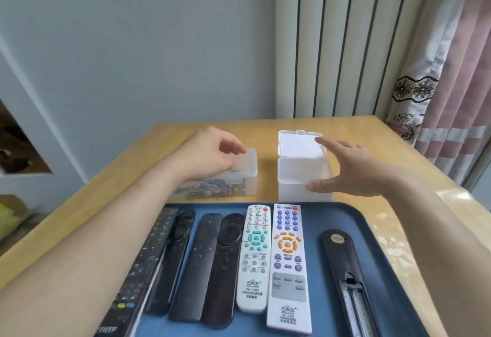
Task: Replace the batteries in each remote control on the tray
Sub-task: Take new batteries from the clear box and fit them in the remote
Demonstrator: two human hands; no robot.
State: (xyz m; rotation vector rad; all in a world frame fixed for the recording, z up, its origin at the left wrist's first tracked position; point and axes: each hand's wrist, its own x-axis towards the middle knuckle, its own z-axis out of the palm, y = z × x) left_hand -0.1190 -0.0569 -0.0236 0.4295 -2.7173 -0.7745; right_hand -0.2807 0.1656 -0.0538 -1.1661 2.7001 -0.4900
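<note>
In the head view, I saw seven remotes lying side by side on the blue tray [345, 217], near me. Four black remotes [202, 262] lay on the left, two white remotes [255, 257] in the middle, and one more black remote [342, 265] on the right, a bit apart from the others. That last one lay face down. Its battery slot [352, 296] was open, and I could not tell if batteries were in it.

Two boxes stood on the table [385, 150], just past the far edge of the tray. The clear box [247, 177] on the left held batteries [210, 187]. The left hand [210, 156] was at its lid with fingers curled. I could not tell if it was pinching the lid or only touching it. The white box [300, 179] on the right had its lid [297, 142] flipped up. The right hand [353, 169] was flat and spread, holding nothing, with the thumb touching the box's near right side.

I thought the remotes would be light, hard and smooth, so a bit slippery. I would hold one by its long sides and push the back cover with a thumb. The batteries would be small, round and quick to roll, so I would pinch each one in the middle. The boxes looked light and might slide when pushed.
</note>
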